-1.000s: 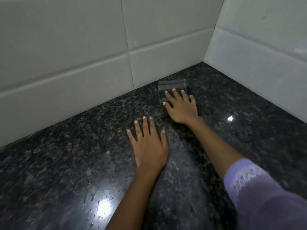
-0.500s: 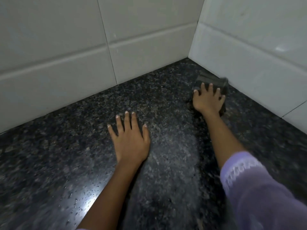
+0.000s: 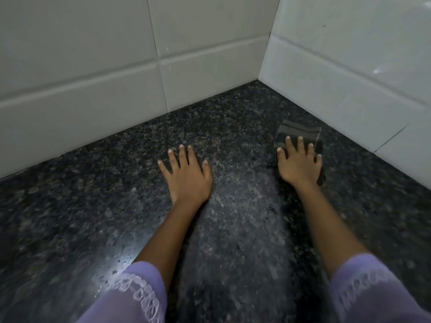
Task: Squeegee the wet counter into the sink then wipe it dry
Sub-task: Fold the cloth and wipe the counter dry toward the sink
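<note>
- Right hand [image 3: 299, 165] presses flat on the cloth [image 3: 297, 136], fingers straight and spread across it, not curled round it. So it's pushing down, not gripping.
- The cloth is a dark folded one with grey stripes, lying on the counter [image 3: 245, 224] near the right-hand wall [image 3: 349, 78], a bit out from the corner. Its far edge sticks out past the fingertips, and a bit of it shows beside the heel of the hand.
- Compared with half a second ago, cloth and right hand sit slightly further from the right wall and nearer the person (a second ago they were up against the back wall [image 3: 105, 66], left of the corner, so that's a sweep across and back).
- Left hand [image 3: 186, 174] lies palm down on the bare counter, fingers straight and fanned, holding nothing. It hasn't moved off its spot in any of the frames.
- A duller, streaky patch runs down the counter between the two forearms, same as earlier.
- Water droplets [image 3: 121, 259] glint in a bright reflection by the left sleeve [image 3: 130, 297].
- Both lilac sleeves are in view now; earlier only the right sleeve [image 3: 373, 292] showed properly.
</note>
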